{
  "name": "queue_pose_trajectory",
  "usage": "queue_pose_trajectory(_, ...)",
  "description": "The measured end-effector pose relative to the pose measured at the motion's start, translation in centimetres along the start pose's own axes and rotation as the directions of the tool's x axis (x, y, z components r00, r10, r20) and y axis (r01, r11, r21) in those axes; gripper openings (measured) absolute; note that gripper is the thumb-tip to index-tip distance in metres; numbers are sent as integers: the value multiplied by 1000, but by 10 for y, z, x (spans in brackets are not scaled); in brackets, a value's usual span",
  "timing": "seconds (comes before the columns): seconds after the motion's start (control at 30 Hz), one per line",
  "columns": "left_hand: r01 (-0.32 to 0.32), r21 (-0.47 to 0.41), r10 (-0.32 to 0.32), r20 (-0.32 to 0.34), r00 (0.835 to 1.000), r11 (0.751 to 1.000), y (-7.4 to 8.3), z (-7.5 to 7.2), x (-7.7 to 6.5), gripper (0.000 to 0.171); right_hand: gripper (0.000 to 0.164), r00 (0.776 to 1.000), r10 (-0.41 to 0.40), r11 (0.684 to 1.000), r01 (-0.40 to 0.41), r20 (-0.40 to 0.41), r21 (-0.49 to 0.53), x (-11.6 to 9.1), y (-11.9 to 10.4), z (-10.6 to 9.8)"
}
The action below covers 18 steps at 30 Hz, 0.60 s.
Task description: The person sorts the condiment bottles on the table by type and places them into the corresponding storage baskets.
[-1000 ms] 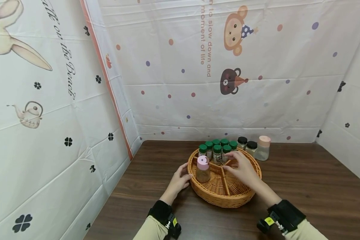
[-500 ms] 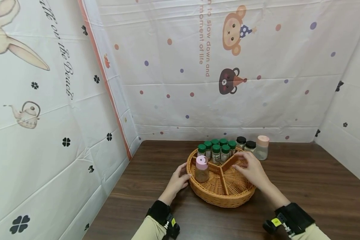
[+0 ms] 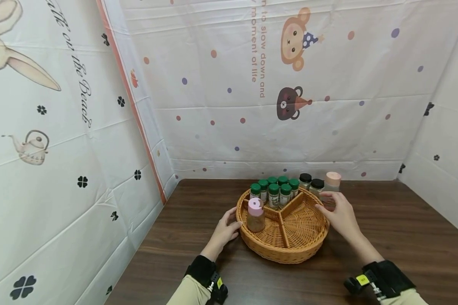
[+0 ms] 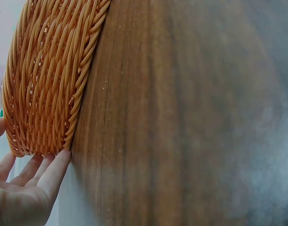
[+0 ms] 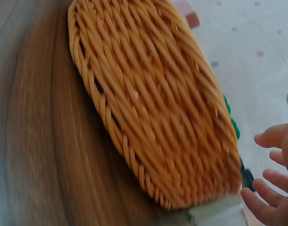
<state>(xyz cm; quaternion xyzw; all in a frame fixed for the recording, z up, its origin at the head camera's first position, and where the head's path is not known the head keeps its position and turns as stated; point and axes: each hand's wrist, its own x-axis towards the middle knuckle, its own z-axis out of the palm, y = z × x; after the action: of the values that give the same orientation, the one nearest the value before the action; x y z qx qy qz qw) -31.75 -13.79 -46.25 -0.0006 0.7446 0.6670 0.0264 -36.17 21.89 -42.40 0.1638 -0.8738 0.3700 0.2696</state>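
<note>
A round wicker basket (image 3: 286,255) with dividers stands on the table. My left hand (image 3: 224,231) rests on its left side, and in the left wrist view its extended fingers (image 4: 53,176) touch the woven wall. My right hand (image 3: 341,214) is off the basket's right rim with spread, slightly bent fingers and nothing held. Close behind its fingertips stands a clear bottle with a peach cap (image 3: 333,178), its lower part hidden by the hand. A pink-capped bottle (image 3: 255,216) stands in the left compartment. Several green-capped jars (image 3: 273,195) fill the back compartment.
Two black-capped jars (image 3: 316,186) stand on the dark wooden table (image 3: 191,203) behind the basket, left of the peach-capped bottle. Printed white cloth (image 3: 221,127) hangs along the table's back, with more at left and right. The right front compartment shows bare wicker.
My right hand has moved right from over the basket, past its rim, toward the peach-capped bottle. The left hand has stayed at the basket's left side.
</note>
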Motion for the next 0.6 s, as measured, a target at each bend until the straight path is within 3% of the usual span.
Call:
queue_pose_trajectory(0.13, 2, -1, -2, 0, 1000, 1000, 0, 0, 1, 60, 37, 999, 22, 1000, -22, -36, -17, -1, 15, -6)
queue_pose_trajectory(0.6, -5, 3, 5, 0, 1000, 1000, -1, 0, 1, 60, 38, 990, 134, 988, -137, -50, -70, -8, 52, -13)
